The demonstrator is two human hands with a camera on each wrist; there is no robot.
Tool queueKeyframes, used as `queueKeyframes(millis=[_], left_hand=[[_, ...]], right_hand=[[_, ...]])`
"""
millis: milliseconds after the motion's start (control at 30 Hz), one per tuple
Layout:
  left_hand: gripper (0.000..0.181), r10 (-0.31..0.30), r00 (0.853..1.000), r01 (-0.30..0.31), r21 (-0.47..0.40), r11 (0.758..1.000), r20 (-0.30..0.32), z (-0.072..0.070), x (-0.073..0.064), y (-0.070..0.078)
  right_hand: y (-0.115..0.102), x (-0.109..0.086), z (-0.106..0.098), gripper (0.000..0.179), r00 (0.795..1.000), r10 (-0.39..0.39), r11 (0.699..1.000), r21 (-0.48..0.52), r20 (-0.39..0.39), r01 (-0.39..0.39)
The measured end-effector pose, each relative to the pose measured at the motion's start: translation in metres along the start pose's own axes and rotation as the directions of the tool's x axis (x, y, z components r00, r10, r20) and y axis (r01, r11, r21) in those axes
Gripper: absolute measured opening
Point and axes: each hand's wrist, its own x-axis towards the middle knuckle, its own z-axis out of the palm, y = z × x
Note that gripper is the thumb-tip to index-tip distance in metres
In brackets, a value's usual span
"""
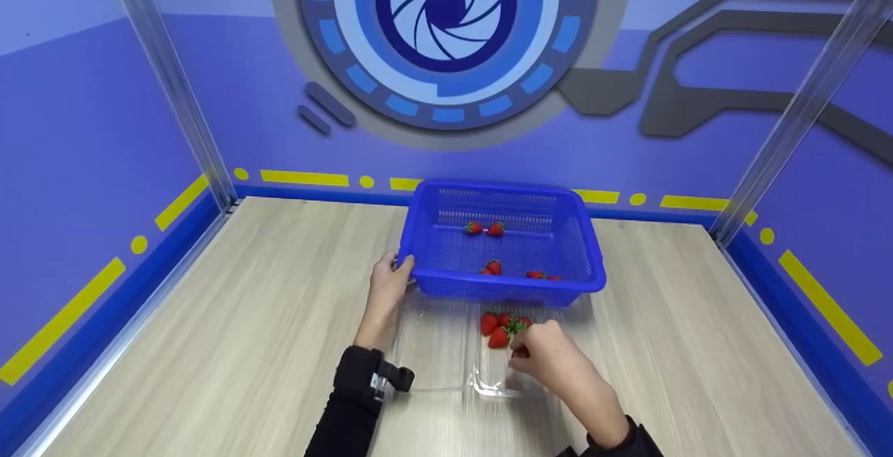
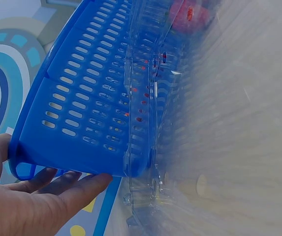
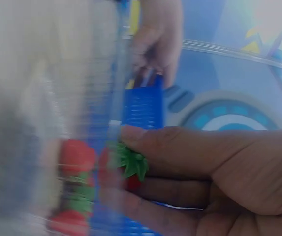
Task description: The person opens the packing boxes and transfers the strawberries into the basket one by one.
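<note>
My left hand (image 1: 387, 288) grips the near left corner of a blue plastic basket (image 1: 502, 289), thumb over the rim and fingers beneath it. Between thumb and fingertips, my right hand (image 1: 554, 356) pinches a strawberry (image 3: 135, 164) with green leaves, low over the right half of a clear plastic clamshell box (image 1: 492, 393). Several strawberries (image 1: 498, 338) lie grouped at the far end of that half. Inside the basket, two strawberries (image 1: 494, 229) sit near the back and others (image 1: 493, 266) nearer the front, partly hidden by its front wall.
The left half of the clamshell (image 1: 432, 349) lies flat beside the filled half, just in front of the basket. All stands on a wood-grain table (image 1: 293, 317). Blue printed panels (image 1: 244, 94) rise behind and at both sides, with metal posts (image 1: 174, 87) at the corners.
</note>
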Motion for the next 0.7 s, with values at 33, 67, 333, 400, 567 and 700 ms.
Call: queueKeyframes(millis=[33,67,333,400,567,700], left_hand=[[0.039,0.001,1.000,-0.001,0.003,1.000,-0.001,0.000,0.000,0.000],[0.040,0.001,1.000,-0.001,0.004,1.000,-0.001,0.000,0.000,0.000],[0.041,-0.024,1.000,0.024,-0.007,1.000,0.010,0.001,0.000,0.001],[0.040,-0.021,1.000,0.021,0.001,1.000,0.007,0.000,-0.001,0.001],[0.039,-0.015,1.000,0.015,0.029,0.999,-0.008,0.000,-0.001,0.000],[0.040,0.001,1.000,0.000,0.035,0.999,-0.006,0.000,0.000,0.000]], right_hand=[[-0.002,-0.001,-0.004,0.011,1.000,-0.001,1.000,-0.003,-0.026,0.001],[-0.004,-0.002,-0.008,0.010,0.998,-0.003,1.000,-0.006,-0.057,0.002],[-0.025,-0.013,-0.039,0.013,0.965,0.081,0.997,0.021,-0.251,-0.078],[-0.030,-0.016,-0.045,0.015,0.956,0.104,0.995,0.025,-0.276,-0.101],[-0.039,-0.023,-0.053,0.018,0.936,0.093,0.995,-0.008,-0.340,-0.101],[-0.041,-0.026,-0.056,0.019,0.927,0.065,0.997,-0.013,-0.369,-0.075]])
